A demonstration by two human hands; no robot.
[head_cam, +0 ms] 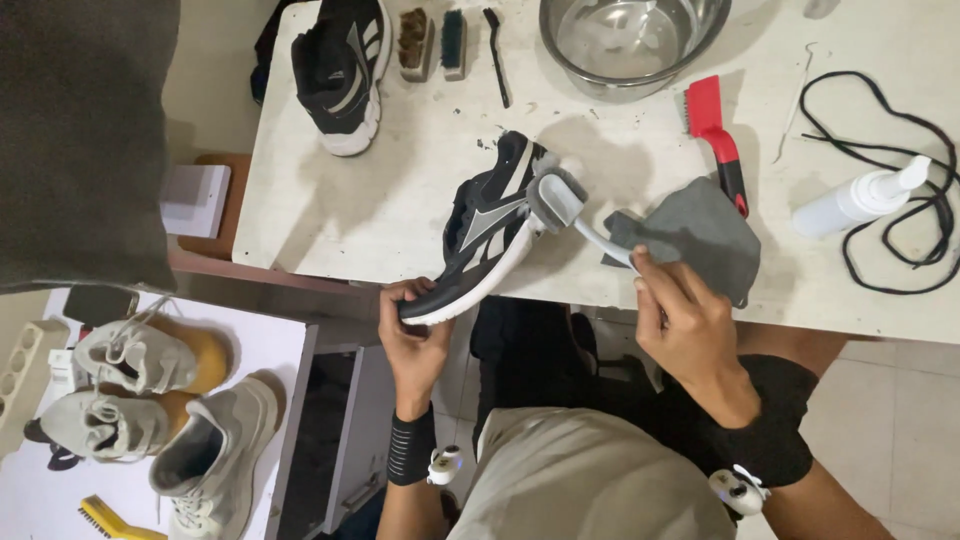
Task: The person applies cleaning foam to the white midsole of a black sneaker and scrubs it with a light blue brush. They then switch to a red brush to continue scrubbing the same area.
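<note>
My left hand (pixel 412 330) grips the heel end of a black sneaker with white stripes and a white sole (pixel 480 235), tilted on its side at the table's near edge. My right hand (pixel 688 325) holds the white handle of a grey-headed brush (pixel 562 200), whose head rests against the sneaker's upper side near the toe. A grey cloth (pixel 700 235) lies just past my right hand on the white table (pixel 350 200).
On the table: a second black sneaker (pixel 342 70), two small brushes (pixel 432 42), a thin black brush (pixel 497 55), a steel bowl (pixel 630 40), a red brush (pixel 718 135), a white spray bottle (pixel 860 198), black laces (pixel 890 150). Pale shoes (pixel 150 400) sit at lower left.
</note>
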